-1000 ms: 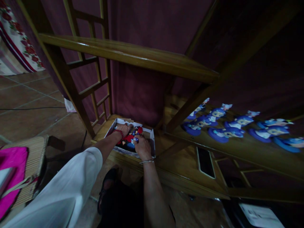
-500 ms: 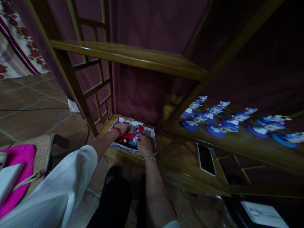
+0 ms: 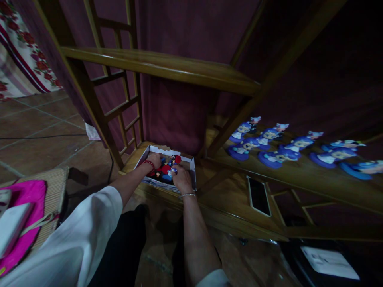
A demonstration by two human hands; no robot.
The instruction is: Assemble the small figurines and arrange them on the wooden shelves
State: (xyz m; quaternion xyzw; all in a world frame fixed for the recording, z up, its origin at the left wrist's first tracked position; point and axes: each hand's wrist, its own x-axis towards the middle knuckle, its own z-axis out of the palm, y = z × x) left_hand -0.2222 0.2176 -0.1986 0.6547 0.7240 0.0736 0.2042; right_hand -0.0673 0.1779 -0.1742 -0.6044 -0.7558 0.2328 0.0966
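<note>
Inside a shallow white cardboard box (image 3: 192,175) on the low wooden shelf lie several small figurines (image 3: 165,171) in red, black and blue. My left hand (image 3: 154,160), with a red bead bracelet at its wrist, reaches into the left side of the box. Its fingers are bent downward, and whatever they grip is hidden. At the right side of the box is my right hand (image 3: 182,180), its fingers closed on a small blue-and-white figurine (image 3: 173,171). A thin bracelet circles that wrist.
Rows of blue-and-white figurines (image 3: 275,155) stand on the shelf at right. A phone (image 3: 259,196) lies right of the box. A wooden crossboard (image 3: 161,67) spans above my hands. At left, a woven stool (image 3: 55,199) holds a pink cloth (image 3: 36,195) and white box-like object (image 3: 13,227).
My left hand has shifted slightly right and down within the box. The right hand stays at the blue-and-white figurine. My leg has moved left, and the view has tilted slightly.
</note>
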